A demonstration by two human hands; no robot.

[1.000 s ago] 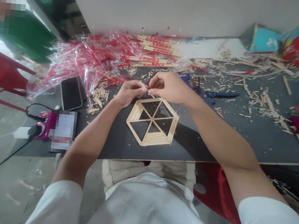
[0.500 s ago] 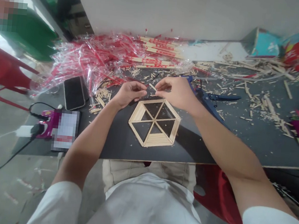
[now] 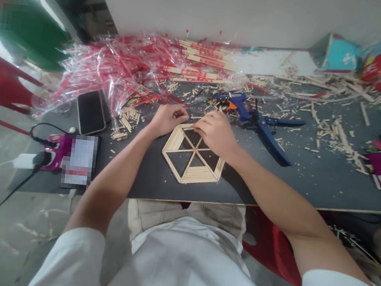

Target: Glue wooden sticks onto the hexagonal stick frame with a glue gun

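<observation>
A hexagonal frame of wooden sticks (image 3: 200, 176) with six spokes lies flat on the dark table, some of its sections partly filled with rows of sticks. My left hand (image 3: 168, 119) rests at its upper left corner, fingers curled together; whatever they may hold is hidden. Over the upper right part of the hexagon, my right hand (image 3: 216, 129) has its fingertips pinched down at the top edge. The short stick seen in that hand a moment ago is now mostly covered by the fingers.
Behind my hands lie a blue glue gun (image 3: 236, 103) and blue-handled cutters (image 3: 271, 139). Red-printed plastic wrappers (image 3: 117, 68) and wrapped chopsticks (image 3: 200, 74) pile up at the back. Stick offcuts (image 3: 339, 137) litter the right. A phone (image 3: 91, 112) and purple power strip (image 3: 57, 150) sit left.
My right hand has moved down toward me, bringing the short stick to the hexagon's top edge. My left hand has shifted slightly and curled its fingers more. The glue gun is now uncovered.
</observation>
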